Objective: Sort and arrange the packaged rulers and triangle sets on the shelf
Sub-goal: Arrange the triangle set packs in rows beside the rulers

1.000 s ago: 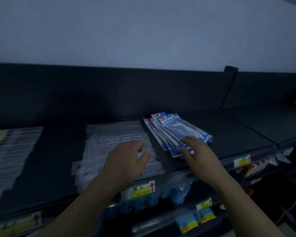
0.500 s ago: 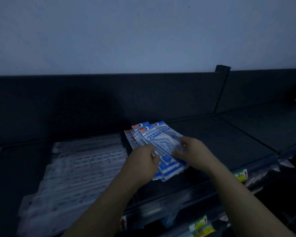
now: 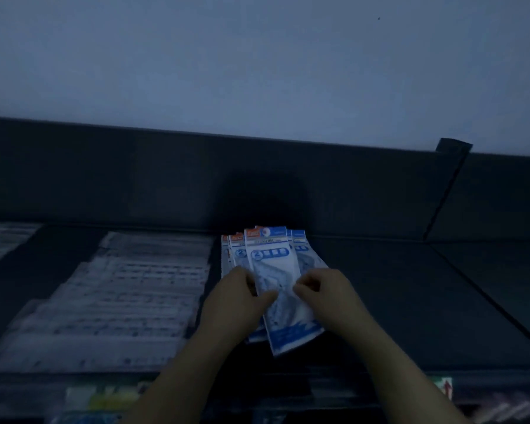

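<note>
A stack of blue-and-white triangle set packs lies on the dark shelf, standing nearly straight toward the back wall. My left hand grips the stack's left edge, thumb on the top pack. On the right edge my right hand pinches the same stack. The packs' lower halves are partly hidden by my fingers. To the left, a wide spread of clear packaged rulers lies flat on the shelf, blurred.
The shelf's dark back panel rises behind the packs. A divider seam runs diagonally on the right. Price labels sit along the front edge. More ruler packs lie far left.
The stack has swung from a leftward slant to nearly upright. Both hands closed on its sides. The camera has shifted, so the shelf's front edge sits lower.
</note>
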The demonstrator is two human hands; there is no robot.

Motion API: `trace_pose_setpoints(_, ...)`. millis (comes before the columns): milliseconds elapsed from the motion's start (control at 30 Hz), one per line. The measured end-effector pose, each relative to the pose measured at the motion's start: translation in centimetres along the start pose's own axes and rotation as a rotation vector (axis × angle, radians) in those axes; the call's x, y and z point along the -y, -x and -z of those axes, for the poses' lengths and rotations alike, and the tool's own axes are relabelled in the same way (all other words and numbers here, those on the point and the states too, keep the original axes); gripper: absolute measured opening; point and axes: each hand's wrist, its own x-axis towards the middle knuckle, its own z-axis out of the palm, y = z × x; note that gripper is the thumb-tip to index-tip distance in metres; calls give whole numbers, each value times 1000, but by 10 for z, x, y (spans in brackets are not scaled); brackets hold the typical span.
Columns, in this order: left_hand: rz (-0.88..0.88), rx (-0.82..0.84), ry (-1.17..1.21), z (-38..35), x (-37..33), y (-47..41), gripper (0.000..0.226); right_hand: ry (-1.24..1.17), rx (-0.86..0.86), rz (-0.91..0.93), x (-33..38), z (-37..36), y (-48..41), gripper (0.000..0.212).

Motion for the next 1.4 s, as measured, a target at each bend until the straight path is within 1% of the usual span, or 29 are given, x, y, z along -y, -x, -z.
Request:
trace_pose_setpoints(67,33,-28,124,-3,0,1,21,-48,6,24,-1,2,0,14)
trace_pose_setpoints(133,85,-104,254,2,2,1,17,-41,-9,35,-4,7,-3,18)
trace_pose_setpoints(200,159,-204,384,9,5,0,21,-23,-10,21,-9,11,-6,27)
trace_pose_setpoints(267,229,-234,531,13,3,-1,25,-53,3,2,-11,11,-8,28)
trace_pose_setpoints(333,272,-220,509,11,-3,-2,26,-93,36,3,-7,11,-10,17)
trace_pose_setpoints(367,287,-213,489,8,-5,-3,27,-127,52,1,-7,10,-12,18)
trace_pose_setpoints(467,311,-152,576,2,-8,-10,27,-211,77,-17,-3,7,-19,40)
trace_pose_setpoints(533,318,-131,648,0,-12,-9,22,-275,56,6,-3,5,-21,42)
trace_pose_setpoints(567,319,-146,658,-2,-13,-9,21,-328,33,20,-4,4,-20,38)
trace_pose_setpoints(633,312,-226,684,-3,-14,-8,21,-499,24,24,-2,8,-18,32)
trace_pose_setpoints(700,301,-275,738,-3,-16,-7,24,-666,80,24,0,13,-17,28)
trace_pose_setpoints(767,302,-248,822,-3,-17,-8,25,-749,171,21,1,15,-17,29)
trace_pose_setpoints(800,305,-232,849,-2,-18,-8,23,-734,187,29,-1,14,-18,28)
trace_pose_setpoints(833,308,-230,858,-1,-19,-8,21,-698,160,39,-4,14,-20,25)
trace_pose_setpoints(900,322,-279,872,0,-17,-10,19,-523,-12,45,-15,19,-28,20)
trace_pose_setpoints(933,325,-312,875,-1,-14,-11,18,-408,-90,22,-21,23,-30,24)
trace_pose_setpoints(967,331,-332,873,-3,-10,-12,15,-304,-112,-28,-29,25,-33,32)
trace_pose_setpoints(1000,336,-332,867,-4,-8,-11,13,-227,-80,-73,-33,27,-33,41)
trace_pose_setpoints(1067,336,-273,872,-9,-4,-10,11,-141,57,-156,-35,23,-31,57)
trace_pose_setpoints(1100,330,-245,871,-11,-4,-9,11,-117,92,-170,-35,18,-31,71)
trace_pose_setpoints(1133,319,-230,868,-12,-4,-8,11,-118,103,-170,-36,13,-33,78)
trace_pose_setpoints(1167,311,-229,866,-13,-4,-8,10,-156,98,-163,-37,10,-34,75)
trace_pose_setpoints(1267,300,-264,862,-15,1,-10,10,-394,58,-130,-37,8,-34,45)
trace_pose_setpoints(1333,295,-278,855,-15,3,-10,11,-500,-38,-86,-38,11,-33,25)
trace_pose_setpoints(1400,279,-292,837,-16,5,-10,11,-546,-150,-31,-34,15,-31,14)
